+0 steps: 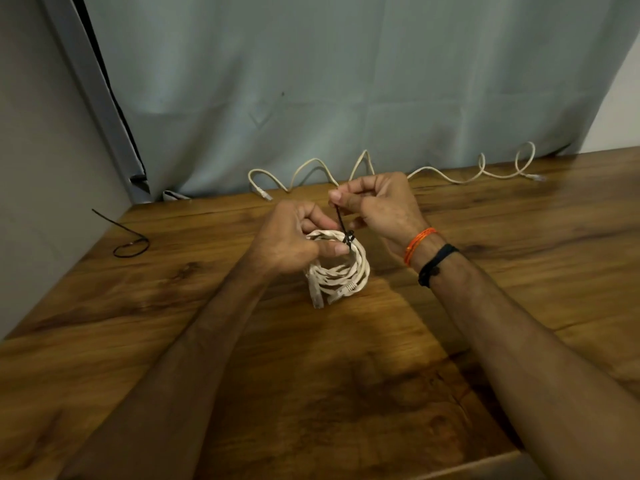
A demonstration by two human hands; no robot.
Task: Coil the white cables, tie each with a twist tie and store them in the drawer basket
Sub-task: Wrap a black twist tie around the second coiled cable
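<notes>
A coiled white cable (346,271) hangs upright just above the wooden table (138,323), its two plugs pointing down. My left hand (294,242) grips the top of the coil, thumb pressed beside the tie's knot. A black twist tie (343,225) is wrapped round the coil's top, and its free end rises to my right hand (377,202), which pinches it between thumb and forefinger. A second white cable (433,169) lies uncoiled in loose waves along the table's back edge. No drawer basket is in view.
Another black twist tie (130,242), bent into a loop with a long tail, lies at the table's left edge. A grey curtain (346,81) hangs behind the table. A pale wall stands on the left.
</notes>
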